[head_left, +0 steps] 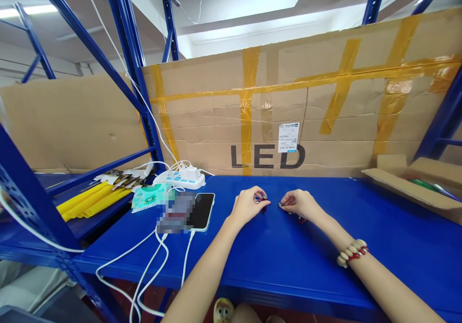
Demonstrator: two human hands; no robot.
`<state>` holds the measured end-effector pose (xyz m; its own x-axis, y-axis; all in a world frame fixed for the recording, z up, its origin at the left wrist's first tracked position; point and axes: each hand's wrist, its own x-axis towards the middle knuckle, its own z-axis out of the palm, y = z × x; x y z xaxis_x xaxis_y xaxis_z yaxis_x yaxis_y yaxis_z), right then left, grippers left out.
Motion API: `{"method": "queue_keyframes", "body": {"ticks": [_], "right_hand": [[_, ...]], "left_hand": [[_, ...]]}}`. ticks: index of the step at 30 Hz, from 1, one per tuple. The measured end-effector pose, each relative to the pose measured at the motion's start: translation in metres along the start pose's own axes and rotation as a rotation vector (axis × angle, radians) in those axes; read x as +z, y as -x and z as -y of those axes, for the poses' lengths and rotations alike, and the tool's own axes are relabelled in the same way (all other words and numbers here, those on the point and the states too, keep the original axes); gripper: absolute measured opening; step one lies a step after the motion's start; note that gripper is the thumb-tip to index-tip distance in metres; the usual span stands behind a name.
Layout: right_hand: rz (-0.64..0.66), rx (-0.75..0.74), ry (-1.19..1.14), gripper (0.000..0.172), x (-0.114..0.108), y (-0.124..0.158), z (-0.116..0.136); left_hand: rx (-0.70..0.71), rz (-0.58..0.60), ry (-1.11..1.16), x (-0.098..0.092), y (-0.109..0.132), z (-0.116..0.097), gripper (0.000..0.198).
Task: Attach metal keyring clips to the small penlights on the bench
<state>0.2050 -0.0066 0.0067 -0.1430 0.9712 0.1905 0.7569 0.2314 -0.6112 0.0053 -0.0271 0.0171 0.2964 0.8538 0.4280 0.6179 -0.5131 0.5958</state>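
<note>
My left hand (248,203) rests on the blue shelf surface (325,246), fingers curled in a pinch round a small dark red and metal part (260,200). My right hand (300,203) lies a little to its right, fingers also pinched on a tiny part (281,205) that is too small to name. A small red piece (301,219) peeks out under the right wrist. The two hands' fingertips are a few centimetres apart. A beaded bracelet (352,252) sits on my right forearm.
A phone (201,211) on a white cable lies left of the hands, beside a blurred item and a teal packet (147,198). A white power strip (179,178) is behind them. A taped cardboard wall (288,111) marked LED closes the back. An open cardboard box (415,188) sits right. Yellow strips (90,200) lie left.
</note>
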Motion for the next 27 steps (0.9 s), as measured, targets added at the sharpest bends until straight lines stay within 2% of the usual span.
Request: {"method": "queue_keyframes", "body": {"ticks": [7, 14, 20, 24, 27], "right_hand": [[-0.01, -0.033, -0.054, 0.008, 0.004, 0.0, 0.002], [-0.033, -0.068, 0.101, 0.007, 0.006, 0.003, 0.005], [-0.018, -0.094, 0.123, 0.017, 0.01, 0.001, 0.002], [-0.05, -0.101, 0.021, 0.013, 0.01, -0.001, 0.003], [-0.088, -0.059, -0.217, 0.012, 0.008, 0.001, 0.014]], "left_hand": [[0.061, 0.044, -0.065, 0.002, 0.003, -0.004, 0.018], [0.051, 0.081, -0.091, 0.003, 0.003, -0.003, 0.021], [0.078, 0.098, -0.092, 0.003, 0.003, -0.003, 0.022], [0.107, 0.111, -0.135, 0.002, 0.003, -0.001, 0.025], [0.124, 0.106, -0.155, 0.003, 0.003, 0.0, 0.024]]}}
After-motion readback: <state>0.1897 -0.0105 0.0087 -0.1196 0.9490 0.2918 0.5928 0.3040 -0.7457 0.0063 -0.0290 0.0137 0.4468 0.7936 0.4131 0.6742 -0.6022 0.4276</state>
